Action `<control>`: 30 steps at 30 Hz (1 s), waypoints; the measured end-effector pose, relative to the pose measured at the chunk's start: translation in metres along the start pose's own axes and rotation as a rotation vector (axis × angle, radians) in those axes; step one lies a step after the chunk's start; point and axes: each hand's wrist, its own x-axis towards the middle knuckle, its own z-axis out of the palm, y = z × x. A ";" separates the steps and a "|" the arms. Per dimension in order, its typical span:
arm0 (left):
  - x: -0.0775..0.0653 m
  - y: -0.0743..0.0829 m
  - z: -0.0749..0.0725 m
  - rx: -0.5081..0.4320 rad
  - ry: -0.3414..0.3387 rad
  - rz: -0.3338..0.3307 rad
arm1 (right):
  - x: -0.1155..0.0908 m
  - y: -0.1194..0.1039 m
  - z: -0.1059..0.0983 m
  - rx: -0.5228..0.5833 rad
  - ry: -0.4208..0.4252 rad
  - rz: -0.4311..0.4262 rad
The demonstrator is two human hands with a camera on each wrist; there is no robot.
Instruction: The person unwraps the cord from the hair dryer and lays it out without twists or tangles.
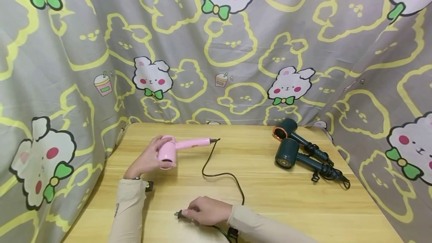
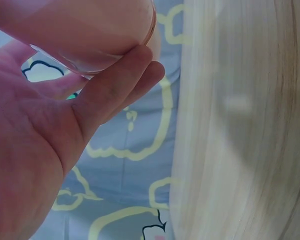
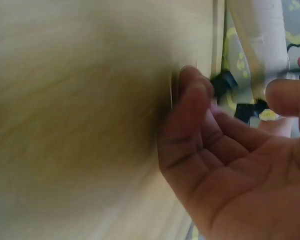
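On the left side of the wooden table, a pink hair dryer point(image 1: 167, 153) lies with its handle pointing right. My left hand point(image 1: 148, 160) grips it round the barrel, thumb at the near side and fingers over the far side. In the left wrist view the fingers lie along the curved pink barrel point(image 2: 85, 30). A thin black cord point(image 1: 221, 174) runs from the handle's end toward the near edge. Close over the table at the front, my right hand point(image 1: 210, 211) pinches the cord's black plug point(image 1: 180, 215), its prongs pointing left. The right wrist view shows the plug point(image 3: 224, 84) blurred.
Two dark green hair dryers stand at the right: the rear one point(image 1: 289, 126) has a copper-coloured ring, the front one point(image 1: 287, 153) a round grille. Their cords are bundled round the handles. A patterned grey curtain point(image 1: 202, 40) encloses the wooden table point(image 1: 256, 141) behind and at both sides.
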 end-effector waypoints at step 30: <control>0.023 -0.026 0.013 0.030 -0.075 0.024 | -0.164 0.145 -0.081 -0.056 0.359 0.328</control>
